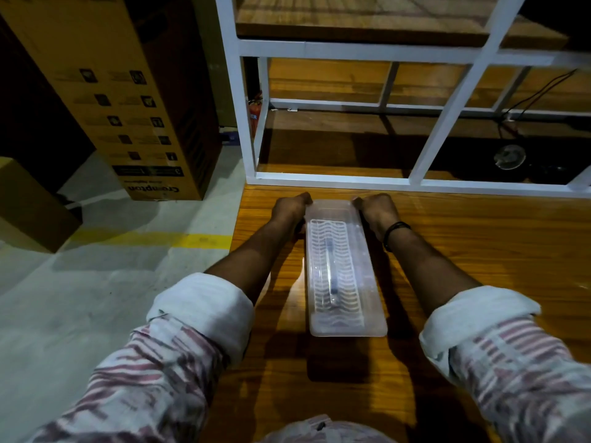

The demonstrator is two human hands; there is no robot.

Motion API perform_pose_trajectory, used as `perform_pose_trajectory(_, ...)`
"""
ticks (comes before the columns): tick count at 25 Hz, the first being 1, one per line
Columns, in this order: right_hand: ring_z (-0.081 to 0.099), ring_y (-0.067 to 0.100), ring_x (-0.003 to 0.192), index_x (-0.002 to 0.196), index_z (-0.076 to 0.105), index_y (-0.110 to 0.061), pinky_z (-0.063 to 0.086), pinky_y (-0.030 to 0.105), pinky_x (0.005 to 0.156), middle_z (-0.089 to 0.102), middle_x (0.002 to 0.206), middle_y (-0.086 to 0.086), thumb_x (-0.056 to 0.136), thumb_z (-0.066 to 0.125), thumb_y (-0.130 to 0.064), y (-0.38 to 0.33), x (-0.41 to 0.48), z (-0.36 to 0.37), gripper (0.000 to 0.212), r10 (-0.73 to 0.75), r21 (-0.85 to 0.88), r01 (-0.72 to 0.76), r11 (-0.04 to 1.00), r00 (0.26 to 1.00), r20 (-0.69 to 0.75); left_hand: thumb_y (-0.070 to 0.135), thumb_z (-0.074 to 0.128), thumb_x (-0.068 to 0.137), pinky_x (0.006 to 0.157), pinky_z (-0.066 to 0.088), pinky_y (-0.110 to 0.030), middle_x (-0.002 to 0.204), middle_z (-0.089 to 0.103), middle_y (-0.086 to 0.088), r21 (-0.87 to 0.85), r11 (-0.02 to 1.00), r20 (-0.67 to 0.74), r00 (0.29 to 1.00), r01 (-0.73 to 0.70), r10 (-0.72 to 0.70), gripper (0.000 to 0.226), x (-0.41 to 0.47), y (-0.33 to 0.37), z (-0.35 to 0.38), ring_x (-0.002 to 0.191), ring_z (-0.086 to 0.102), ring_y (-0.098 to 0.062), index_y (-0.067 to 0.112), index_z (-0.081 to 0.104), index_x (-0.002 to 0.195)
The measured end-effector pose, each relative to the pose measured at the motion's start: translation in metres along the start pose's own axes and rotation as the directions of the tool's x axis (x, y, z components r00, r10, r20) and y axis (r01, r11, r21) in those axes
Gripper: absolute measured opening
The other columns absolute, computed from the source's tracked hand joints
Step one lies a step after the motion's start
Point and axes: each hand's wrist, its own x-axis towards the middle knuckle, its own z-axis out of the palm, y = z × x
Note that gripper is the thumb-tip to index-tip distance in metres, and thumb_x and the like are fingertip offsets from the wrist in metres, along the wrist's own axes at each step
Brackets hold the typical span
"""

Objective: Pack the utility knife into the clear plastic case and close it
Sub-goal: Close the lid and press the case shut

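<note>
A white metal shelf frame (351, 49) with wooden boards stood at the far edge of the wooden desk (463, 244), close behind the work. To the left, on the grey floor (80, 298) with its yellow line, a tall cardboard box (128, 100) leaned and a smaller carton (28, 206) sat near it; neither reached the desk.

The clear plastic case (343, 270) lay lengthwise on the desk between the forearms, its lid down over the base. Through the lid showed a white ribbed tray, and on it the utility knife (331, 273), a slim dark shape lying along the case's length; its details were too blurred to make out.

The left hand (289, 209) was closed over the far left corner of the case, fingers curled on the rim. The right hand (379, 211), with a dark band at the wrist, clamped the far right corner likewise. Each grip pressed on the case edge.
</note>
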Motion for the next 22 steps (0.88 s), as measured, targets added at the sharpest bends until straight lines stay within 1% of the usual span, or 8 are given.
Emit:
perform_pose_trajectory(2,0.062,0.025,0.075,0.071,0.069,-0.011,0.053,0.040,0.074,0.070,0.079,0.009,0.088,0.070,-0.033,0.004,-0.008,-0.002,0.028,-0.023,0.041,0.023,0.999,1.000,-0.014,0.026,0.066,0.096,0.037,0.047,-0.023,0.091,0.070,-0.015,-0.003,0.999,-0.022,0.999,-0.032,0.032,0.028,-0.008,-0.003,-0.001,0.062,0.066,-0.024,0.002,0.066,0.111)
perform_pose_trajectory(6,0.059,0.022,0.061,0.068,0.067,-0.014,0.045,0.032,0.057,0.068,0.069,0.006,0.085,0.072,-0.033,0.022,-0.036,-0.014,0.026,-0.030,0.143,0.025,0.989,0.999,0.037,0.024,0.066,0.099,0.034,0.042,-0.021,0.062,0.061,-0.007,-0.044,0.996,0.038,0.996,-0.074,0.075,0.019,-0.035,-0.024,-0.019,0.037,0.055,-0.013,0.006,0.066,0.094)
perform_pose_trajectory(8,0.056,0.022,0.062,0.074,0.070,-0.008,0.042,0.031,0.055,0.067,0.070,0.011,0.088,0.069,-0.030,0.035,-0.054,-0.022,0.026,-0.035,0.142,0.022,0.990,0.995,0.090,0.020,0.066,0.098,0.037,0.041,-0.024,0.063,0.061,-0.010,-0.036,0.996,0.119,0.989,-0.086,0.089,0.019,-0.042,-0.040,-0.029,0.038,0.053,-0.015,0.003,0.066,0.090)
perform_pose_trajectory(10,0.057,0.027,0.064,0.087,0.071,0.004,0.043,0.030,0.052,0.067,0.077,0.022,0.091,0.068,-0.024,0.048,-0.073,-0.028,0.029,-0.012,0.227,-0.025,0.973,0.987,0.162,0.018,0.067,0.098,0.041,0.042,-0.025,0.071,0.065,-0.014,-0.087,0.995,0.187,0.980,-0.055,0.070,0.024,-0.050,-0.056,-0.037,0.046,0.056,-0.018,-0.005,0.069,0.098)
perform_pose_trajectory(12,0.057,0.033,0.068,0.091,0.069,0.010,0.045,0.032,0.055,0.065,0.080,0.025,0.091,0.068,-0.022,0.057,-0.089,-0.031,0.032,0.004,0.288,-0.068,0.955,0.976,0.218,0.016,0.069,0.097,0.043,0.049,-0.025,0.076,0.071,-0.012,-0.083,0.996,0.201,0.978,-0.044,0.060,0.021,-0.059,-0.066,-0.041,0.053,0.065,-0.018,-0.005,0.069,0.102)
perform_pose_trajectory(14,0.062,0.033,0.070,0.084,0.073,0.001,0.050,0.037,0.061,0.071,0.081,0.023,0.091,0.068,-0.020,0.056,-0.104,-0.032,0.023,0.021,0.288,-0.081,0.954,0.979,0.204,0.015,0.071,0.096,0.048,0.055,-0.025,0.080,0.074,-0.009,-0.053,0.997,0.185,0.981,-0.052,0.061,0.012,-0.066,-0.071,-0.044,0.061,0.070,-0.017,0.003,0.069,0.099)
perform_pose_trajectory(18,0.070,0.032,0.077,0.089,0.074,-0.004,0.060,0.046,0.073,0.076,0.091,0.021,0.092,0.067,-0.014,0.053,-0.115,-0.031,0.012,-0.003,0.332,-0.044,0.942,0.990,0.139,0.013,0.070,0.096,0.053,0.059,-0.026,0.074,0.073,-0.006,-0.060,0.996,0.184,0.979,-0.073,0.083,0.008,-0.066,-0.073,-0.042,0.056,0.070,-0.010,0.007,0.068,0.091)
perform_pose_trajectory(22,0.067,0.033,0.080,0.088,0.073,-0.005,0.058,0.051,0.078,0.073,0.092,0.026,0.090,0.069,-0.011,0.057,-0.110,-0.027,0.008,-0.007,0.356,-0.034,0.934,0.993,0.115,0.010,0.066,0.099,0.050,0.059,-0.028,0.072,0.072,-0.008,-0.091,0.992,0.189,0.977,-0.084,0.100,0.010,-0.066,-0.073,-0.040,0.051,0.068,-0.011,0.003,0.068,0.092)
